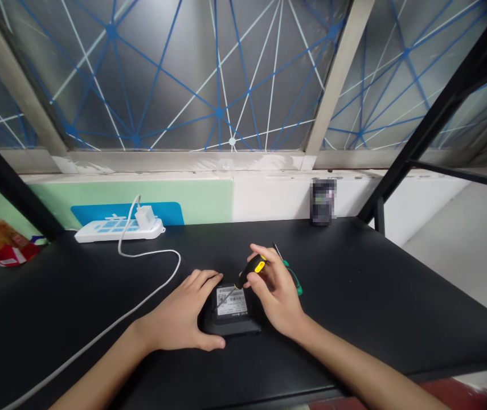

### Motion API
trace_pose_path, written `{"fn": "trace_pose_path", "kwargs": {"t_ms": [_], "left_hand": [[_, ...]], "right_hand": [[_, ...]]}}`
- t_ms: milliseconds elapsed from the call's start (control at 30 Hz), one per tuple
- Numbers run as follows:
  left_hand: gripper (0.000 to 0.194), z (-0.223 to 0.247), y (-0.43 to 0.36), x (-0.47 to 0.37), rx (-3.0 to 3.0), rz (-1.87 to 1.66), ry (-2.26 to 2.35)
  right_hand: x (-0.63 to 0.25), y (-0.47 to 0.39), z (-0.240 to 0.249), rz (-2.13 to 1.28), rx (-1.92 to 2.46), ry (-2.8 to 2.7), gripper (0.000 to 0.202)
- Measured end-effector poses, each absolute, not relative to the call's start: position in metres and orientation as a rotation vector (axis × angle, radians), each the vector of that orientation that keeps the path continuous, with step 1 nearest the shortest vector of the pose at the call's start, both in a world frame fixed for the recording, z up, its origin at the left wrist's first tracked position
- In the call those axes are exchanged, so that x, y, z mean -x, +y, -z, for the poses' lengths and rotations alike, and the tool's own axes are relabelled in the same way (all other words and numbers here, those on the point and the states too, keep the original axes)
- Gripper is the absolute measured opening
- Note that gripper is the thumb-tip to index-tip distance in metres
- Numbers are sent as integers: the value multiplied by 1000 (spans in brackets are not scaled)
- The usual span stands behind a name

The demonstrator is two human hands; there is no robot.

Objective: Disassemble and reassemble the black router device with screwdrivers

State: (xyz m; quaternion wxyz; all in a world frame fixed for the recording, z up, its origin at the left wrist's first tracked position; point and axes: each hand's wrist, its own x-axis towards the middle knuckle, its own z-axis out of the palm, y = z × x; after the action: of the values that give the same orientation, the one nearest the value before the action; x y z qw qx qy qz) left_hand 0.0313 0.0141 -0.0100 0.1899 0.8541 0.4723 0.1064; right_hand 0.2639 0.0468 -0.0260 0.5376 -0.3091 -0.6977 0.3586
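A small black device (234, 326) with a white printed label (235, 302) lies on the black table. My left hand (181, 313) rests against its left side, thumb and fingers spread around the edge. In my right hand (275, 287) is a screwdriver (252, 270) with a black and yellow handle, pinched between thumb and fingers. Its shaft slants down to the left across the label, with the tip near the device's left edge. Just behind my right hand lies a green-handled tool (297, 281), partly hidden by the fingers.
A white power strip (93, 230) with a plugged-in charger (144, 217) sits at the back left; its white cable (140, 304) runs to the front left. A red and orange packet (4, 242) is at far left. A blurred dark object (322, 203) stands at the back wall.
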Motion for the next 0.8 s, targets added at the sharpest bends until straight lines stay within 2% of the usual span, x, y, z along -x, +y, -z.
{"fn": "trace_pose_path", "kwargs": {"t_ms": [200,333,533,800], "left_hand": [[102,11,13,-31,-2402,-294,1332],[104,11,13,-31,-2380,-305,1339],[107,9,13,-31,-2365,-261,1359],[106,9,13,-28,-2378,-265,1349]], "right_hand": [[-259,46,24,-1003,729,-1546,49],[-262,53,18,-961,763,-1351,49],[-278,71,7,-770,916,-1336,47],[-291,83,4,-155,1409,-2029,45]]}}
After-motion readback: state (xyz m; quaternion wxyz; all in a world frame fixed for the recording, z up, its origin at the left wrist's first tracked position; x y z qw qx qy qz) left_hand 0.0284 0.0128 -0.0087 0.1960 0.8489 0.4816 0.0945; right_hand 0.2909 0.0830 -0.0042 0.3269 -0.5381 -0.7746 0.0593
